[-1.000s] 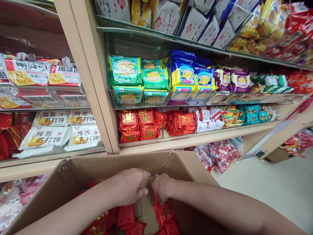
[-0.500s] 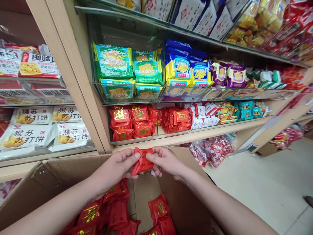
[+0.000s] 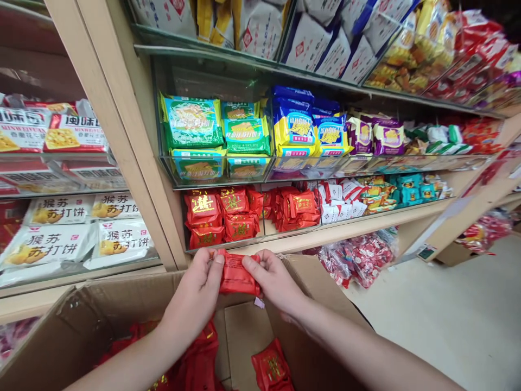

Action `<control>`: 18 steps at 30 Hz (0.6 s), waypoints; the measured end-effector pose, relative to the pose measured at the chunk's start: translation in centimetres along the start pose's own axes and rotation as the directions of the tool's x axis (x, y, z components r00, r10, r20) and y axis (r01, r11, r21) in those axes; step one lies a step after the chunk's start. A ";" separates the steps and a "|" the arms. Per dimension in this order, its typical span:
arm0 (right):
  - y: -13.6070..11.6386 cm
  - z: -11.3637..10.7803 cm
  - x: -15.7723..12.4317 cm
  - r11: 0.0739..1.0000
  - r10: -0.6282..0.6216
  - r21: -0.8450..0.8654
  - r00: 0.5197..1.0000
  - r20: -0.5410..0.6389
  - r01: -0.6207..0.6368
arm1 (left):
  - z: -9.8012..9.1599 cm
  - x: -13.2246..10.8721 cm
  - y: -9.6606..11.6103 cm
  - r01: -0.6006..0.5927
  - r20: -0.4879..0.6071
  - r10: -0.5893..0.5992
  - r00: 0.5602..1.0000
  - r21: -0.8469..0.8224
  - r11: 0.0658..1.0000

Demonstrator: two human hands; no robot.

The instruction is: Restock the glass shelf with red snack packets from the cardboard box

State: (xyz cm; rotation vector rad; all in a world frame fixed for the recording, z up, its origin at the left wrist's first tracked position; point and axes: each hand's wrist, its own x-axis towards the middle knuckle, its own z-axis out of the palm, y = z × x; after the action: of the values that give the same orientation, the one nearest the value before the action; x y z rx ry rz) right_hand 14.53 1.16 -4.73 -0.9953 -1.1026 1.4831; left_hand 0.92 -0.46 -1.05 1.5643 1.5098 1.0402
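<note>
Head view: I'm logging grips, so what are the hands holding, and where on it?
One red snack packet, held by both hands: the left hand pinches its left edge, the right hand its right edge.

Just beyond your fingers (image 3: 217,262), the shelf ledge (image 3: 345,228) and stacked red packets (image 3: 203,209) block the way. Below them, the open cardboard box (image 3: 101,309) has bare floor.

— Could the print on the small red foil packet (image 3: 237,274) be read?
— No. The left hand (image 3: 195,296) and right hand (image 3: 277,282) covered its 2 ends; the rest was too small.
— And the brown cardboard box (image 3: 93,315)?
— Cut off by the bottom edge; the left forearm (image 3: 154,353) hid some red packets (image 3: 272,366) inside. The far-right shelf packets (image 3: 484,76) were blurred.
</note>
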 end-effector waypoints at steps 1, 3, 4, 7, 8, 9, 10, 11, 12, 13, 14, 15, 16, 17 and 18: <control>0.1 0.2 0.2 0.999 -0.035 0.010 0.999 -0.019 0.035 | -0.2 0.1 0.0 -0.036 -0.022 0.037 0.999 0.035 0.999; 0.1 0.6 0.5 0.995 -0.097 0.018 0.994 -0.055 0.098 | -0.7 0.4 -0.3 -0.086 -0.032 0.088 0.996 0.072 0.994; 0.1 0.8 0.7 0.992 -0.121 0.019 0.990 -0.076 0.123 | -0.9 0.5 -0.5 -0.104 -0.039 0.107 0.993 0.075 0.992; -0.2 1.4 1.1 0.993 -0.121 -0.001 0.988 -0.099 0.121 | -1.3 0.8 -1.0 -0.153 -0.083 0.159 0.984 0.072 0.986; -0.4 1.6 1.2 0.995 -0.097 -0.014 0.991 -0.095 0.097 | -1.3 0.8 -1.1 -0.164 -0.103 0.169 0.980 0.056 0.985; -0.6 1.8 1.2 0.997 -0.072 -0.024 0.994 -0.080 0.071 | -1.3 0.8 -1.1 -0.159 -0.120 0.161 0.980 0.027 0.987; -0.8 1.9 1.2 0.998 -0.058 -0.032 0.997 -0.058 0.056 | -1.3 0.8 -0.9 -0.126 -0.129 0.123 0.984 -0.013 0.992; -0.9 2.0 1.1 0.998 -0.061 -0.034 0.998 -0.034 0.059 | -1.2 0.7 -0.8 -0.061 -0.130 0.052 0.990 -0.067 0.996; -0.9 2.1 1.0 0.996 -0.079 -0.029 0.997 -0.008 0.079 | -1.1 0.6 -0.6 0.026 -0.119 -0.041 0.992 -0.132 0.991; -0.9 2.1 0.9 0.994 -0.105 -0.023 0.994 0.019 0.106 | -1.0 0.6 -0.4 0.116 -0.091 -0.137 0.986 -0.199 0.973; -0.8 2.1 0.9 0.991 -0.134 -0.019 0.990 0.042 0.135 | -0.9 0.6 -0.2 0.195 -0.052 -0.216 0.975 -0.262 0.945; -0.6 2.1 0.8 0.987 -0.159 -0.023 0.986 0.051 0.160 | -0.9 0.6 -0.2 0.240 -0.022 -0.261 0.965 -0.320 0.916; -0.4 2.0 0.8 0.983 -0.178 -0.035 0.983 0.050 0.179 | -0.8 0.6 -0.2 0.242 -0.011 -0.265 0.964 -0.368 0.898; -0.1 2.0 0.8 0.980 -0.192 -0.055 0.981 0.039 0.194 | -0.8 0.7 -0.3 0.206 -0.027 -0.235 0.972 -0.392 0.896; 0.0 2.1 0.9 0.976 -0.202 -0.082 0.979 0.018 0.203 | -0.8 0.7 -0.5 0.147 -0.064 -0.186 0.981 -0.387 0.910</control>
State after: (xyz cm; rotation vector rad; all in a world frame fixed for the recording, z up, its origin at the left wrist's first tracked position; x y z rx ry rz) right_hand 12.41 1.74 -4.31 -0.9044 -1.2437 1.2876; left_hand -0.07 0.29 -1.10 1.1072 1.3767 1.2404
